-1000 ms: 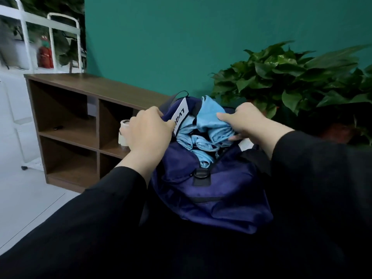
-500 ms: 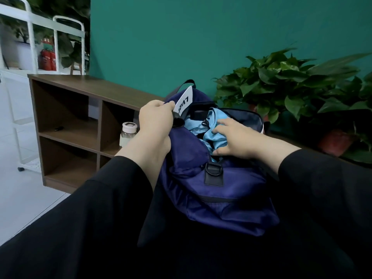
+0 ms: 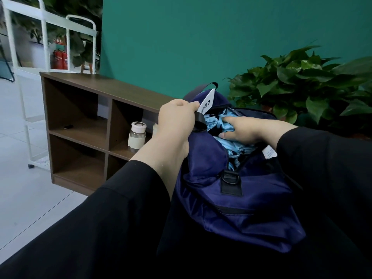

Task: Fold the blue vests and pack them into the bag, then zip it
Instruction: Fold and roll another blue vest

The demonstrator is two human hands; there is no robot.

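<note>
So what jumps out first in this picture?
The navy nylon bag in the middle, with light blue vests bunched in its open mouth. The left hand grips the bag's edge while the right hand presses the vests down. Behind stands a leafy green plant.

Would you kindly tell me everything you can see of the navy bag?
The navy bag looks like thin, glossy nylon, slumped on a dark surface. Its top is open, light blue vests bunched inside. A black ring buckle and a closed front zip show. The left hand grips its rim by a white tag; the right hand presses the vests down.
</note>
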